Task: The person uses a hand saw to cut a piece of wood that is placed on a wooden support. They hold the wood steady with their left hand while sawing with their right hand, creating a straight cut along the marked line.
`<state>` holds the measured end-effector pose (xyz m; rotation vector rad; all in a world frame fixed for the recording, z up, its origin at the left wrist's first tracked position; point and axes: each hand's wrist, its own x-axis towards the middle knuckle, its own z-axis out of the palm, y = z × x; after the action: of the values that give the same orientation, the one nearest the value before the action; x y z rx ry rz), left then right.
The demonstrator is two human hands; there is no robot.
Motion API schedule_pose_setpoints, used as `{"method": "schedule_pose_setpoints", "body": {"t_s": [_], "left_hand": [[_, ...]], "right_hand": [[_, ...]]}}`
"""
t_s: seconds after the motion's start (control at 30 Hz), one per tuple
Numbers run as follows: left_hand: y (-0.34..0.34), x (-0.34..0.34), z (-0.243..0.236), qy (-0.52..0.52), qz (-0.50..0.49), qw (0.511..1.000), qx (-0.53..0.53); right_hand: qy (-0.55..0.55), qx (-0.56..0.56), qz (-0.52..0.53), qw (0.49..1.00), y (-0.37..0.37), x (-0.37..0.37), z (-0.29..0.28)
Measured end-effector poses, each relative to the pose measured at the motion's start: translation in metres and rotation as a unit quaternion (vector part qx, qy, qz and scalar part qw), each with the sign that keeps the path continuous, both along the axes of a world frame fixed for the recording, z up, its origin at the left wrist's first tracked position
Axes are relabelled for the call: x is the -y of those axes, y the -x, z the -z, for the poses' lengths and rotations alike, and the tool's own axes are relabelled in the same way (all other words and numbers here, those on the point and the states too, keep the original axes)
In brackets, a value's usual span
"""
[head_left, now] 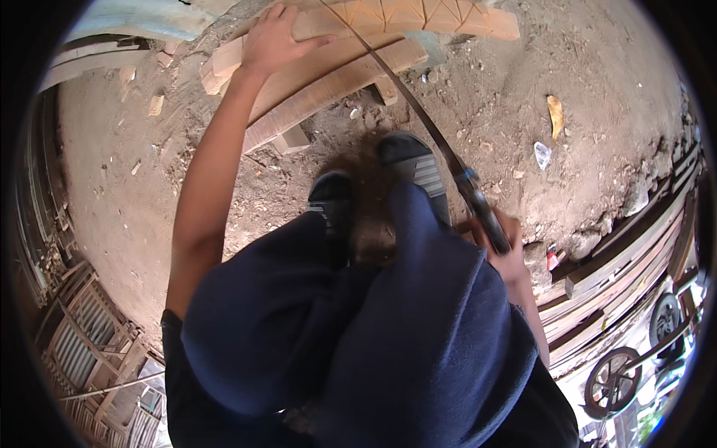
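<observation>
Left hand, upper left: fingers spread, palm down on the left part of a light-brown wooden beam with dark zigzag lines along it; gripping nothing. Right hand, right of the knees: fingers closed around the black handle of a long, narrow, dark metal blade, blue band where handle meets blade. Blade slants up and left, passes over the beam, runs out of view at the top; can't tell if it touches the wood.

Beam lies across the upper part of the brown dirt ground. Plain light-brown board along its near side, small wooden block under that board's near edge, toward its left end. Wood chips scattered about.

Person's dark, grey-striped footwear is on the ground just short of the board; knees bent, navy-blue trousers. Right of the feet: yellow-brown curled scrap, crumpled clear plastic piece just below it. Ground's right edge: stacked long planks, spoked black wheel beyond. Lower left: wooden framework with grey corrugated sheet.
</observation>
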<state>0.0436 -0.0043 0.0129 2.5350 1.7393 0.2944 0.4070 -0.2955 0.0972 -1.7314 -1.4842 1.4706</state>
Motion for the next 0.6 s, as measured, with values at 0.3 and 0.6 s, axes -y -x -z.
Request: {"method": "schedule_pose_setpoints", "body": {"t_s": [0.3,0.6], "left_hand": [[0.003,-0.007,-0.008,0.057,-0.001,0.998,-0.014],[0.003,-0.018,-0.012,0.112,0.025,0.987,-0.111]], "right_hand": [[0.036,0.054,-0.018,0.998,0.011,-0.026,-0.010],[0.040,-0.024,0.078,0.996,-0.001,-0.010,-0.010]]}}
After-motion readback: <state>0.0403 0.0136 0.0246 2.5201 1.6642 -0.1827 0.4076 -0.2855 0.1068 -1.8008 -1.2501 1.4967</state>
